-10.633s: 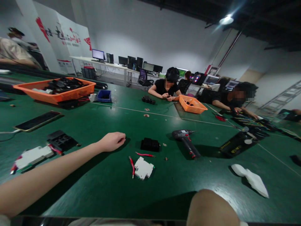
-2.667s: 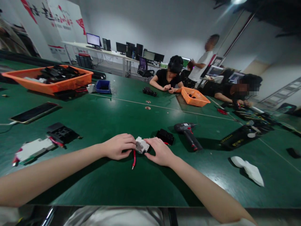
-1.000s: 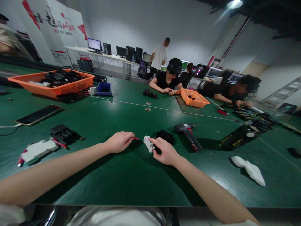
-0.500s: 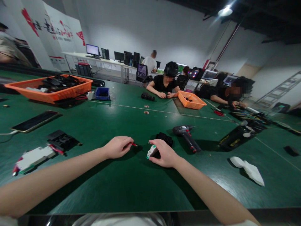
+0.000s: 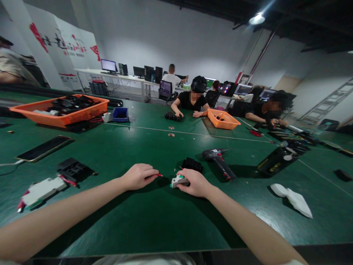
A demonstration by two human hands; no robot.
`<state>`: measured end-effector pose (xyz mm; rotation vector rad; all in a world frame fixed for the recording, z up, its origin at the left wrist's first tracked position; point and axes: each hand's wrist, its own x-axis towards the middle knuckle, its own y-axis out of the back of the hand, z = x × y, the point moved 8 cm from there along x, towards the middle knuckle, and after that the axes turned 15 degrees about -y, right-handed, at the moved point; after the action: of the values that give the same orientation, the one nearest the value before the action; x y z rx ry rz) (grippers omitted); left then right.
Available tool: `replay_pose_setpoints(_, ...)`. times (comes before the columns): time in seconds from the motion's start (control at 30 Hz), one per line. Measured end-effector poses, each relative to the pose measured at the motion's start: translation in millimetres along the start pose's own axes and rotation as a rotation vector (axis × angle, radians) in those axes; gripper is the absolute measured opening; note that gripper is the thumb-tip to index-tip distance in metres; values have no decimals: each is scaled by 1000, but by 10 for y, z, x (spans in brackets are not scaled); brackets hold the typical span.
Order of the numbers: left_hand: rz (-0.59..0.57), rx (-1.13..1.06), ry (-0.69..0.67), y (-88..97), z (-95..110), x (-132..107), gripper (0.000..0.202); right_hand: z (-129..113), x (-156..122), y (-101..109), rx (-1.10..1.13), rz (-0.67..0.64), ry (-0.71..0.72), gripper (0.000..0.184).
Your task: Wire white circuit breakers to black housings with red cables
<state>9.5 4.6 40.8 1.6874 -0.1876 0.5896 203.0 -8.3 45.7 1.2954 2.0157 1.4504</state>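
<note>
My right hand (image 5: 194,183) grips a small white breaker-like part (image 5: 178,180) with a green tab, holding it down on the green table (image 5: 138,221). My left hand (image 5: 138,176) pinches a short red wire (image 5: 159,175), whose tip pokes out toward the white part. The two hands are a short gap apart. Just behind my right hand lies a black plastic block (image 5: 192,164), and a cordless drill (image 5: 219,162) lies to its right.
At the left lie a white part with red wires (image 5: 40,187), a black tray piece (image 5: 75,170) and a phone (image 5: 44,148). Orange baskets (image 5: 62,108) (image 5: 223,119) and a blue bin (image 5: 120,114) stand farther back. White gloves (image 5: 292,200) lie at the right. Other people sit across the table.
The red wire has come apart from the white part. My left hand holds the wire to the left; my right hand has laid the white part down flat on the table.
</note>
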Motion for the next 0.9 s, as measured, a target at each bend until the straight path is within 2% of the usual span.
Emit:
replay_pose_setpoints(0.13, -25, 16, -38, -25, 28, -2, 22, 26, -5, -43, 12, 12, 4, 32)
replay_pose_setpoints(0.33, -28, 24, -70, -19, 133, 27, 21, 77, -22, -88, 13, 108, -5, 37)
replay_pose_setpoints(0.77, -64, -23, -72, -40, 248, 96, 23, -26, -17, -129, 8, 64, -10, 36)
replay_pose_setpoints(0.9, -65, -1, -100, -37, 295, 111, 24, -71, -20, -164, -37, 37, 28, 34)
